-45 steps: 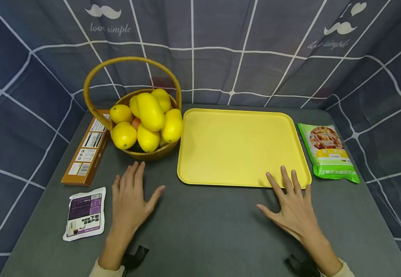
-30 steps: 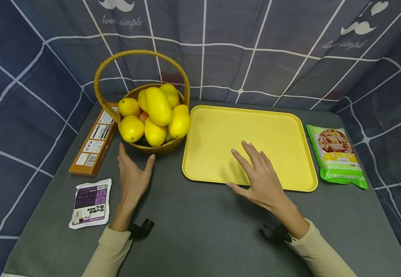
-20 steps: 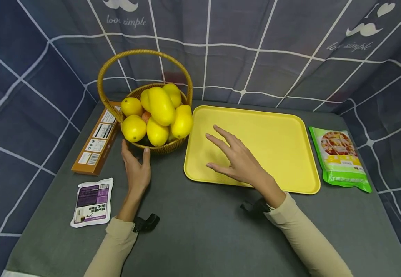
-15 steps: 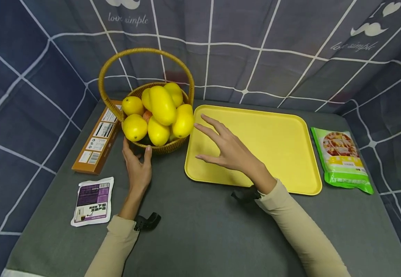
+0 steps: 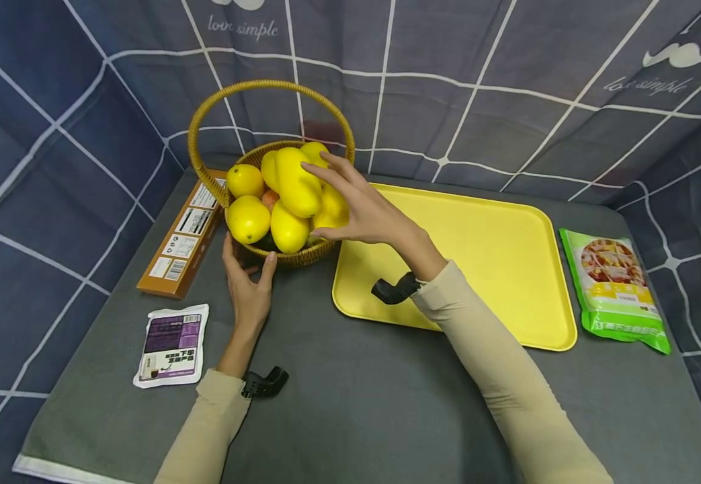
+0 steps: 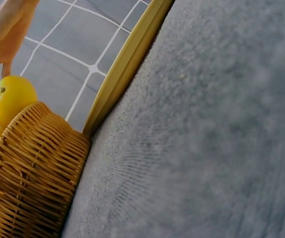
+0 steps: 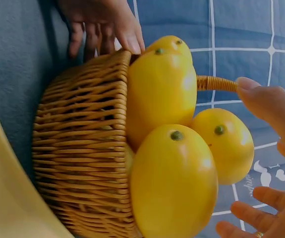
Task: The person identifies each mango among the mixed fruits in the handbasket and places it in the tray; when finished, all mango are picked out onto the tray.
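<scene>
A wicker basket (image 5: 310,254) with a tall hoop handle is heaped with yellow fruit. A long yellow mango (image 5: 297,185) lies on top, and rounder yellow fruits (image 5: 249,219) sit around it. My left hand (image 5: 249,296) rests against the basket's front-left side, thumb at the rim and fingers along the woven wall (image 7: 78,144). Over the right part of the heap reaches my right hand (image 5: 365,212), thumb and fingers spread wide, fingertips overlapping the mango in the head view. In the right wrist view its thumb (image 7: 268,101) stands apart from the fruits.
A yellow tray (image 5: 465,269) lies right of the basket, under the right forearm. Beyond it is a green food packet (image 5: 616,289). A brown box (image 5: 183,242) sits left of the basket, with a purple-and-white pouch (image 5: 173,346) nearer. Grid-patterned cloth walls enclose the table.
My right hand has travelled left and forward, from the tray's front edge across the tray to the fruit. My left hand has moved up to the basket's side. The view has shifted slightly.
</scene>
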Action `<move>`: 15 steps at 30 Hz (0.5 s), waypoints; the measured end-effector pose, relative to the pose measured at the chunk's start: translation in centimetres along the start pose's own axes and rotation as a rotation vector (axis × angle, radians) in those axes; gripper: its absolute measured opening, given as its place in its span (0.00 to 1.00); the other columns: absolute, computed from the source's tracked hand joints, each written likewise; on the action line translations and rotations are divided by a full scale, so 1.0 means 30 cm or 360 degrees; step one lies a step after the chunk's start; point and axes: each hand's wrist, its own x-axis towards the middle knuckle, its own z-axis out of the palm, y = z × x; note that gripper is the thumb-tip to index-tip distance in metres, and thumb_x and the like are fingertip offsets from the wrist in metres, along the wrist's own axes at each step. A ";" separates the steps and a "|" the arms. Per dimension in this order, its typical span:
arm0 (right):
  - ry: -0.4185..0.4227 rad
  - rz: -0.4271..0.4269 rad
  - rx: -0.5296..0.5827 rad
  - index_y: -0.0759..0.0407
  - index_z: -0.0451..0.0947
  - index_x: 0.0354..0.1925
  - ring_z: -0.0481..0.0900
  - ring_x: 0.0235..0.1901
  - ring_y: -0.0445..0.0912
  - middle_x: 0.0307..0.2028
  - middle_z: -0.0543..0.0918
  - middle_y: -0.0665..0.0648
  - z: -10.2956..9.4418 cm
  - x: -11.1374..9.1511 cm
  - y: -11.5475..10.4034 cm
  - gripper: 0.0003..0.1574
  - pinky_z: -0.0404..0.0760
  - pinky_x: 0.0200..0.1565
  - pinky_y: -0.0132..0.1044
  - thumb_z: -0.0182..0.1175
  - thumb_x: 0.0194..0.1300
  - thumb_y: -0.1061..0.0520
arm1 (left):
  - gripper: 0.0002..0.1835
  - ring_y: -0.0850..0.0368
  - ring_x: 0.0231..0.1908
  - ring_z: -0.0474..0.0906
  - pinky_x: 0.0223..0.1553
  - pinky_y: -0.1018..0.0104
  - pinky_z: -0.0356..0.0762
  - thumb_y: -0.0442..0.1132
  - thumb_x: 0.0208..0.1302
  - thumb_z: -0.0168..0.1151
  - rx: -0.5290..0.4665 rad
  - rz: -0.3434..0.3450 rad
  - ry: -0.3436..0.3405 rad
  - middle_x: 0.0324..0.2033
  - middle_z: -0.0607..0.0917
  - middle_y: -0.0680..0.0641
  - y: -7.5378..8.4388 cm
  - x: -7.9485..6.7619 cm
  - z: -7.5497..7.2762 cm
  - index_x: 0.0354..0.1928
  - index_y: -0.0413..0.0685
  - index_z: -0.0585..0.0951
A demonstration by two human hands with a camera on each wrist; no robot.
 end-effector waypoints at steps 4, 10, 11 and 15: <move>-0.0078 0.0013 0.0020 0.51 0.56 0.75 0.47 0.76 0.48 0.75 0.49 0.63 -0.005 0.046 0.007 0.62 0.63 0.69 0.45 0.75 0.50 0.39 | 0.44 0.37 0.63 0.64 0.54 0.40 0.64 0.33 0.66 0.61 -0.0023 0.0018 -0.0001 0.72 0.58 0.34 -0.010 0.001 0.000 0.76 0.35 0.47; -0.0197 0.0074 0.0042 0.46 0.56 0.75 0.46 0.76 0.45 0.75 0.50 0.59 -0.004 0.081 0.016 0.60 0.66 0.67 0.47 0.74 0.52 0.39 | 0.44 0.35 0.63 0.64 0.54 0.39 0.64 0.33 0.66 0.62 -0.0025 0.0025 -0.0019 0.71 0.58 0.33 -0.009 0.000 -0.001 0.76 0.37 0.48; -0.0207 0.0081 0.0039 0.45 0.56 0.75 0.46 0.76 0.45 0.75 0.50 0.58 -0.002 0.085 0.017 0.59 0.66 0.67 0.46 0.73 0.52 0.39 | 0.44 0.36 0.63 0.64 0.54 0.40 0.64 0.33 0.66 0.62 -0.0022 0.0020 -0.0019 0.71 0.58 0.33 -0.009 0.000 -0.001 0.76 0.37 0.48; -0.0219 0.0081 0.0024 0.44 0.58 0.74 0.47 0.76 0.45 0.74 0.51 0.57 0.008 0.099 0.021 0.55 0.67 0.66 0.45 0.72 0.54 0.39 | 0.44 0.36 0.63 0.64 0.55 0.39 0.64 0.34 0.66 0.62 -0.0021 0.0014 -0.0018 0.72 0.57 0.35 -0.009 0.002 -0.003 0.76 0.38 0.47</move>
